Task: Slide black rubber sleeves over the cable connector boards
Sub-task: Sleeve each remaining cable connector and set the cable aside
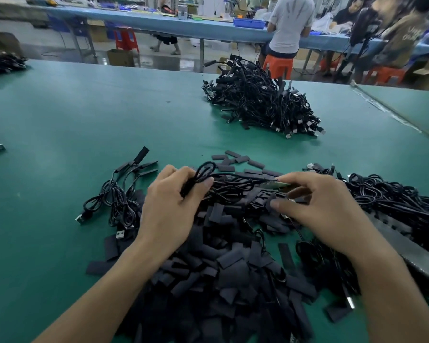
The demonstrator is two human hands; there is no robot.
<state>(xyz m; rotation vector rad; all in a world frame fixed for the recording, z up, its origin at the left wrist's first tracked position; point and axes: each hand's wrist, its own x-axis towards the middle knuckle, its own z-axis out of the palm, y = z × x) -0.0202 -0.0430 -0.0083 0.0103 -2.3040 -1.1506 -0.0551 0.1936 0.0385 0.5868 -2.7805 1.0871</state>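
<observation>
Green-matted worktop [84, 115] carried a loose heap of flat black rubber sleeves [223, 276] at front centre. Above that heap, the left hand [169, 209] gripped a coiled black cable [201, 175], its fingers [174, 173] curled round the loops. The right hand [327, 206] pinched the small green connector board [279, 185] at the cable's end between thumb and fingers. A tangled pile of black cables [260, 105] lay well apart, farther back.

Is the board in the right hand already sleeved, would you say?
No, the green board pinched by the right hand is plainly bare and uncovered.
</observation>
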